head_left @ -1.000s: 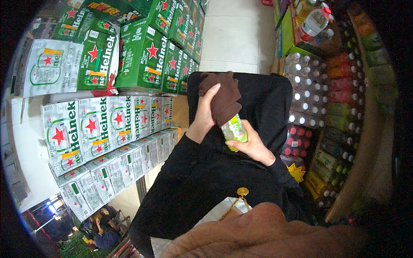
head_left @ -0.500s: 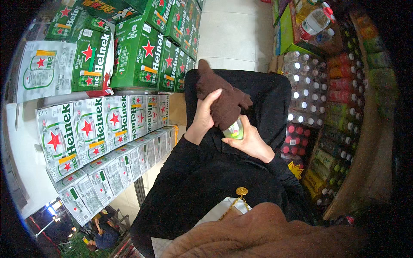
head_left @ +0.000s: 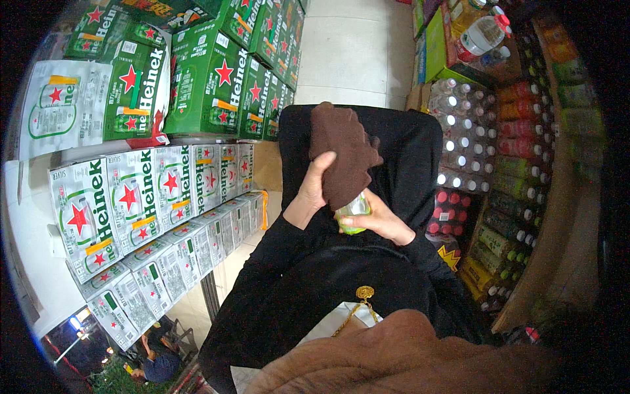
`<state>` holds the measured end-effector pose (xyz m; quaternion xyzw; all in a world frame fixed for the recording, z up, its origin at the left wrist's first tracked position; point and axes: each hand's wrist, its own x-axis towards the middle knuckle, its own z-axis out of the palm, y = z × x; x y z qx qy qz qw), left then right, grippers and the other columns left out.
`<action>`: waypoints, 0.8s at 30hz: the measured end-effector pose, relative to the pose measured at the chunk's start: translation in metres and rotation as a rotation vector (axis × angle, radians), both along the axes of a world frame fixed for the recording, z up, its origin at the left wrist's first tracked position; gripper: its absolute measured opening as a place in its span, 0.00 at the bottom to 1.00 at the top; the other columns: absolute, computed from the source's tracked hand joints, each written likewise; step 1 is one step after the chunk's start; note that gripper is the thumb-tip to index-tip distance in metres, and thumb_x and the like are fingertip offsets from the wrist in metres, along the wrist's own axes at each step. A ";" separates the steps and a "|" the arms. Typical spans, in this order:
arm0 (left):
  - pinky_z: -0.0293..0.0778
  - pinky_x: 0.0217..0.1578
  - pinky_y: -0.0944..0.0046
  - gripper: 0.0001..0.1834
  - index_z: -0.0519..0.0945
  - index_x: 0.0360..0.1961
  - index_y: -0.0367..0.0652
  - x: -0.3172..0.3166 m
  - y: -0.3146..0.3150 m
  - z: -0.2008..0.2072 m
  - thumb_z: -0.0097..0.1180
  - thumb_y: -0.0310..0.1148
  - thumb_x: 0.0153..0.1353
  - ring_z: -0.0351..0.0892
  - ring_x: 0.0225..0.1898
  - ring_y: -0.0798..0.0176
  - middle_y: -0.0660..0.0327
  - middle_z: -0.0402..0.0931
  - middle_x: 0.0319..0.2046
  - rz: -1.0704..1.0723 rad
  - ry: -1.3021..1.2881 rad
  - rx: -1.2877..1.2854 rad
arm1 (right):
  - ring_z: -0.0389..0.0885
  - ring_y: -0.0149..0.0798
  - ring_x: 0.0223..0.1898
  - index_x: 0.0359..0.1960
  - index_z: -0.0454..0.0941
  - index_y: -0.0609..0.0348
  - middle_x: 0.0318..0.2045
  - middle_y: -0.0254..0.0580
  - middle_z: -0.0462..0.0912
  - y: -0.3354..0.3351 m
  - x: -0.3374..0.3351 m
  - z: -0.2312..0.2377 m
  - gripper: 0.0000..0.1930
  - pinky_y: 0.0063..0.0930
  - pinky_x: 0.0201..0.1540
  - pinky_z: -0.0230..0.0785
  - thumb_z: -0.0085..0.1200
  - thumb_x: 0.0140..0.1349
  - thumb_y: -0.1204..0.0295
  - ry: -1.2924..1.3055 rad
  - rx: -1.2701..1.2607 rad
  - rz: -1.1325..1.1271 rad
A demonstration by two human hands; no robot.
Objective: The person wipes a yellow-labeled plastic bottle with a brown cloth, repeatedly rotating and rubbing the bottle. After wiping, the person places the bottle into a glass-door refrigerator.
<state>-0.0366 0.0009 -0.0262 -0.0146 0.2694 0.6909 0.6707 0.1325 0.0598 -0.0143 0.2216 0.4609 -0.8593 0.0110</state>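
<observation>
Brown cloth (head_left: 344,151) covers the far end of a clear-and-green container (head_left: 355,204), perhaps a bottle, though I see little of it | left hand (head_left: 312,189) gripping the cloth | right hand (head_left: 382,220) closed around the container's near end | both over the black-clothed lap (head_left: 407,157) | silver boxes (head_left: 134,197) on my left, capped drinks (head_left: 462,141) on my right

Above the lap (head_left: 407,148), the cloth (head_left: 341,157) is between cartons (head_left: 172,174) at left and bottles (head_left: 459,141) at right.
</observation>
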 end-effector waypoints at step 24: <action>0.73 0.53 0.54 0.31 0.67 0.58 0.37 -0.029 0.017 0.013 0.58 0.43 0.58 0.75 0.52 0.56 0.53 0.72 0.52 0.224 0.138 0.011 | 0.80 0.35 0.35 0.65 0.51 0.58 0.40 0.45 0.77 0.004 -0.002 0.008 0.36 0.27 0.38 0.75 0.59 0.59 0.75 0.046 -0.359 -0.053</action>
